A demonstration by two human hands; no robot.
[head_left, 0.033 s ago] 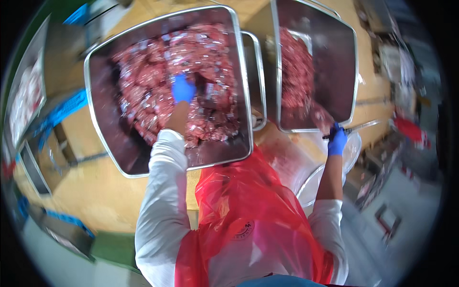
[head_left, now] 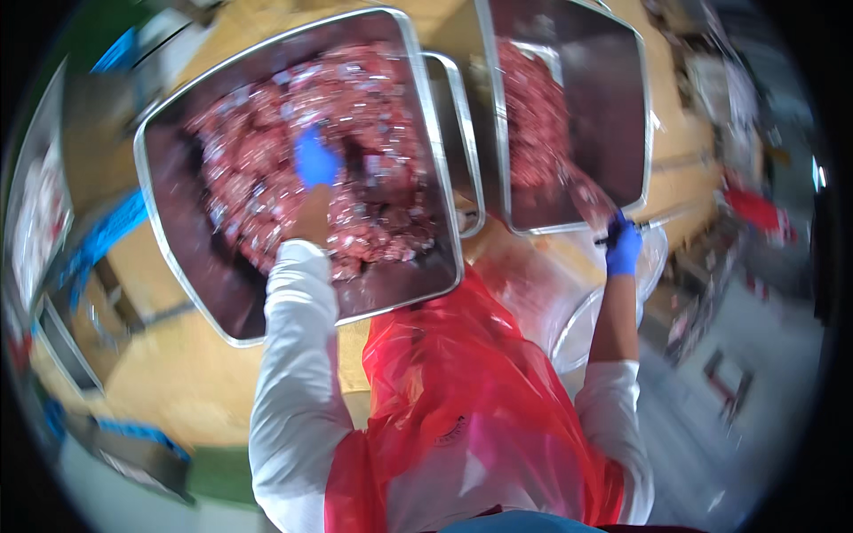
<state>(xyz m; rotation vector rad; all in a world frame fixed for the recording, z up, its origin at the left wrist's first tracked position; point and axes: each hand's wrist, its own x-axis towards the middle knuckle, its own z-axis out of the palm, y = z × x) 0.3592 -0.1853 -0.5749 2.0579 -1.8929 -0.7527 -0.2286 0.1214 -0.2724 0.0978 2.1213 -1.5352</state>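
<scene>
My left hand, in a blue glove, reaches into the large metal tub and touches the heap of red, glistening meat pieces. Motion smears its fingers, so their pose is unclear. In a blue glove too, my right hand is closed around the dark handle of a knife, whose narrow blade points off to the right. Between that hand and the meat in the second tub stretches a pinkish, translucent strip; whether it is plastic or meat is too blurred to tell.
Both tubs stand on a tan work table. Clear plastic sheeting lies by my right forearm. A bin with pale contents is at the far left, near blue strips. A red item lies to the right.
The whole view has turned slightly, so tubs and hands sit further left. My left hand stays on the meat and my right hand keeps its grip at the second tub's near rim.
</scene>
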